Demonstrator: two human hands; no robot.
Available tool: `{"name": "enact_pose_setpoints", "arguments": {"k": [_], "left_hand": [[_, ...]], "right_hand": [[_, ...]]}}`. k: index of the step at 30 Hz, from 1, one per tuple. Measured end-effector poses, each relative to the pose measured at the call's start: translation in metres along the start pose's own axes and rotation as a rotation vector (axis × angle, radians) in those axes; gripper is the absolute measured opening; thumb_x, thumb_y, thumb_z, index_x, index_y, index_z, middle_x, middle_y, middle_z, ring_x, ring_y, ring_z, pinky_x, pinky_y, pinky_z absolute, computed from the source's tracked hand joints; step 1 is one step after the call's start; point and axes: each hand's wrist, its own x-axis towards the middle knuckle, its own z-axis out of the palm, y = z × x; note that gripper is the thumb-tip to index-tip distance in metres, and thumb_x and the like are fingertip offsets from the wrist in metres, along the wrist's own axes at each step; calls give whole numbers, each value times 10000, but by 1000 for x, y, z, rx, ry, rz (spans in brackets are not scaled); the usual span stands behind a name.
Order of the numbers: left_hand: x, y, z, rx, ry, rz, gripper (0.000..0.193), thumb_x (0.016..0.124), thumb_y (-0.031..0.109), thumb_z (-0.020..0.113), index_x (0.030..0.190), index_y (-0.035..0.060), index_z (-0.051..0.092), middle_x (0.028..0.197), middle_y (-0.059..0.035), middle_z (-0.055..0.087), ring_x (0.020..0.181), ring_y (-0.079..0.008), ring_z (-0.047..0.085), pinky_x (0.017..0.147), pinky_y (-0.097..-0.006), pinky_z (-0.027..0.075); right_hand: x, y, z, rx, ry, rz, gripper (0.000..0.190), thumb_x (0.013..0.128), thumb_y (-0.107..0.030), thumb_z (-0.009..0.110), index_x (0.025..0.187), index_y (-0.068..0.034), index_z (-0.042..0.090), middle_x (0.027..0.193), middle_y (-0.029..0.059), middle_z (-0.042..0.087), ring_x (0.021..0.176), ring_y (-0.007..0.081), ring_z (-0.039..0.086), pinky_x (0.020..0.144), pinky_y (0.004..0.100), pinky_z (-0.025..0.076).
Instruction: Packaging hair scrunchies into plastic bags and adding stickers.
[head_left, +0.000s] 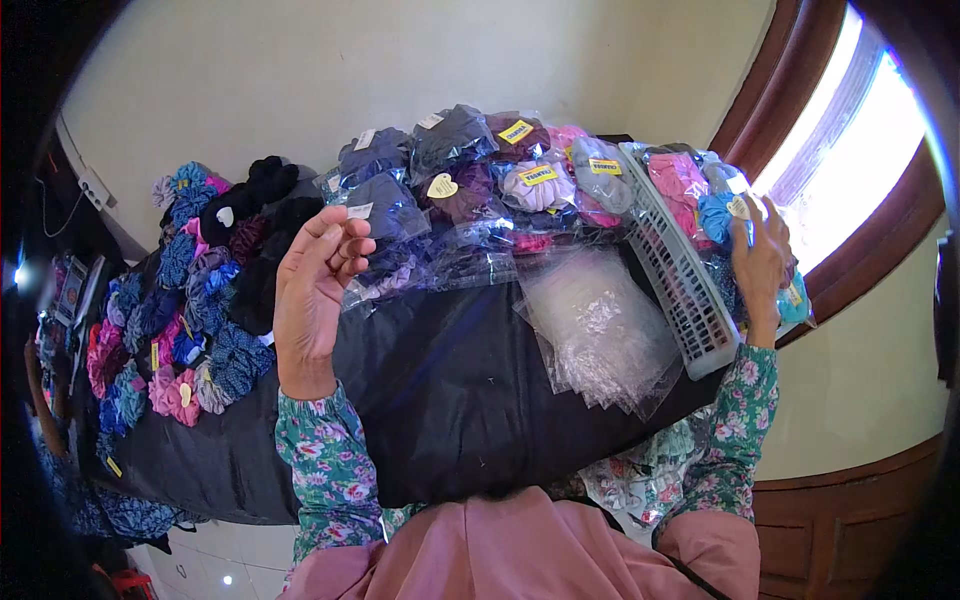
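Note:
My left hand (311, 300) is raised over the black-covered surface (442, 375), fingers loosely curled and seemingly holding nothing. Beside its fingertips lies a clear bag of dark scrunchies (390, 210) with a white tag (360, 211). Over at the right, my right hand (761, 262) reaches over a pale plastic basket (679, 277) of bagged scrunchies. Its fingers rest by a light blue scrunchie (716, 217) with a heart-shaped tag (738, 208); whether they grip a bag cannot be told. A stack of clear plastic bags (604, 330) lies left of the basket.
Loose scrunchies (176, 259) in blue, pink and black are heaped on the left. More bagged scrunchies (540, 180), some with yellow labels, are piled at the back by the wall (450, 60). A wood-framed window (855, 127) stands right of the basket.

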Motion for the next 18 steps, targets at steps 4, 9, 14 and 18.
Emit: {"name": "enact_pose_setpoints", "arguments": {"k": [4,9,14,18], "left_hand": [[1,-1,0,-2,-7,-4,225,912,138,550,1104,25,586,966,-91,653,831,-146,635,724,-230,494],[0,1,1,1,-18,7,226,913,142,550,1103,26,586,965,-93,652,833,-147,634,725,-230,493],[-6,5,2,4,-15,13,221,916,138,542,1098,21,587,963,-93,651,838,-145,631,730,-234,491],[-8,5,9,2,-38,16,215,917,130,537,1094,23,591,965,-93,650,839,-145,630,733,-237,487]], "right_hand": [[-12,-9,15,-110,-398,-32,529,908,-428,474,1385,-212,401,1470,114,298,1346,384,237,1071,572,175],[-14,-4,23,-57,-394,-51,537,902,-433,487,1386,-218,400,1477,107,286,1354,375,227,1080,566,162],[-17,-16,15,-58,-365,-51,534,897,-409,511,1382,-211,408,1477,108,285,1357,369,226,1083,565,151],[-21,-32,-1,-9,-149,-130,473,883,-349,544,1315,-164,494,1429,112,365,1335,339,277,1086,518,179]]}}
